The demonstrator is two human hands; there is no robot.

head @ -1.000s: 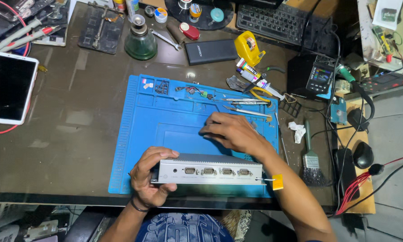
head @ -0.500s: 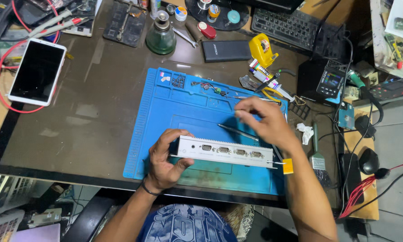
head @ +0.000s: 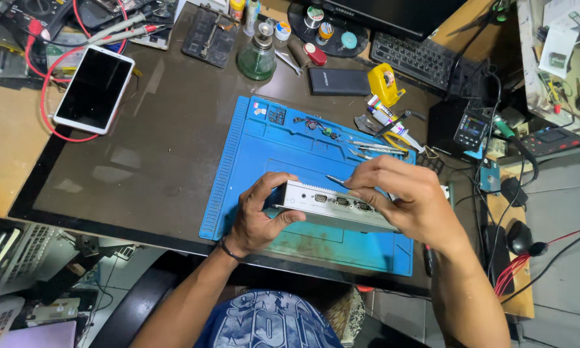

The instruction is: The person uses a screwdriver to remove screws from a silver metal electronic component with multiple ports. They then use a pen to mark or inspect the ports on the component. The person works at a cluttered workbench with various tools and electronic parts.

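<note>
While the left hand [head: 254,219] wraps its grip around the left end of a grey metal box [head: 332,205] with a row of ports, the right hand [head: 409,203] covers the box's right end, pinching a thin metal tool [head: 336,180] at its top edge. Both hold it just above the blue mat [head: 270,148], near the desk's [head: 167,142] front edge.

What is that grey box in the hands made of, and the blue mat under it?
The grey box looks like metal with a dull brushed finish: straight folded edges, a soft pale sheen, and ports cut into its front. The blue mat looks like rubber or silicone: matte, one flat colour, with moulded ridges and little trays. Neither can be known for sure from a look.
</note>
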